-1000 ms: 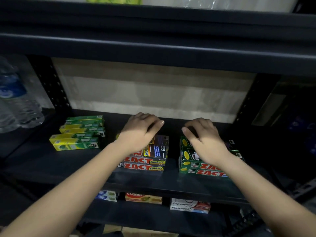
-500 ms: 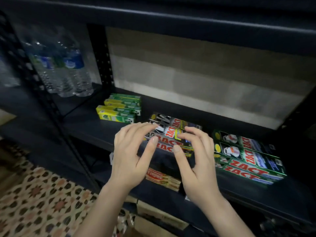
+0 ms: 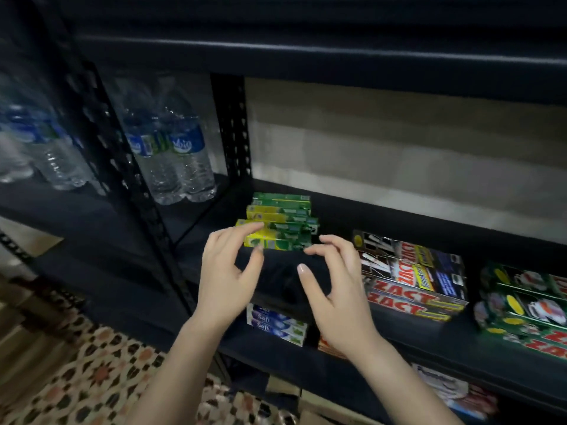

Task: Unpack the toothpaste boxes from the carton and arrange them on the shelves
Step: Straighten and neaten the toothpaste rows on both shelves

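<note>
Dark shelf (image 3: 214, 265) half stocked; both hands, left (image 3: 225, 280) and right (image 3: 336, 289), fingers spread and empty, seem set to straighten the green boxes (image 3: 280, 223).

Green ZACT boxes (image 3: 527, 311) cut by right edge; water bottles (image 3: 171, 154) blurred.

Single head-worn view, close up, looks forward and down and slightly rightward at a dark shelf (image 3: 306, 191); floor (image 3: 61, 378) visible lower left.
</note>
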